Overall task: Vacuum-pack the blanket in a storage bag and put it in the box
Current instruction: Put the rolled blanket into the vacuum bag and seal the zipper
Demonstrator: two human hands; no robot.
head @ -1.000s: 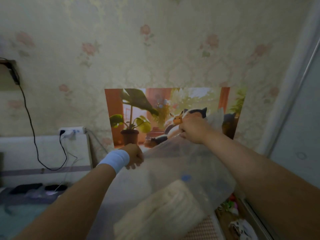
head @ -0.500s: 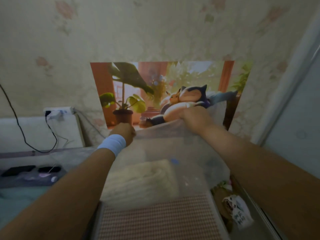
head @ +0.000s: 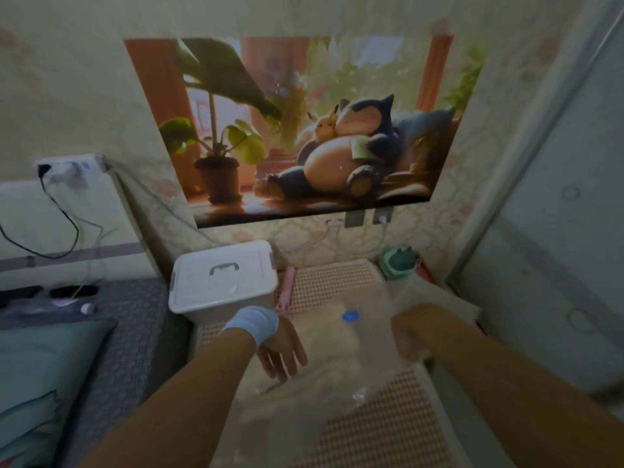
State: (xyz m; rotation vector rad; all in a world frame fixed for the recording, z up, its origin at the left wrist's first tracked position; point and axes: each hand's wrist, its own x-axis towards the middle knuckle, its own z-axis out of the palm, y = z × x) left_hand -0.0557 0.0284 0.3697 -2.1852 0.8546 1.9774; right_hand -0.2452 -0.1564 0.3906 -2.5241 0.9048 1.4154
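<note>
My left hand (head: 281, 351), with a pale blue wristband (head: 252, 323) above it, hangs with its fingers loose and pointing down, and it grips nothing. Its fingertips are at the top face of the clear storage bag (head: 378, 376). I cannot confirm that they touch it.

My right hand (head: 409, 336) is at the right side of the bag and shows only through blurred plastic film. I cannot tell whether its fingers are curled on the bag or lie open.

The cream blanket (head: 326, 364) is folded inside the bag, between my two hands. The bag lies on a checked mat (head: 388, 420), and its round blue valve (head: 351, 316) faces up on the far side of the blanket.

The white box (head: 223, 278) stands just beyond my left wrist with its lid on and the grey handle lying flat. A pink object (head: 287, 289) lies between the box and the mat, too blurred to identify.

A green item (head: 398, 261) sits at the mat's far right corner by the wall. A cartoon poster (head: 297, 130) hangs on the wall above the box. A teal pillow (head: 40, 383) lies on the left.
</note>
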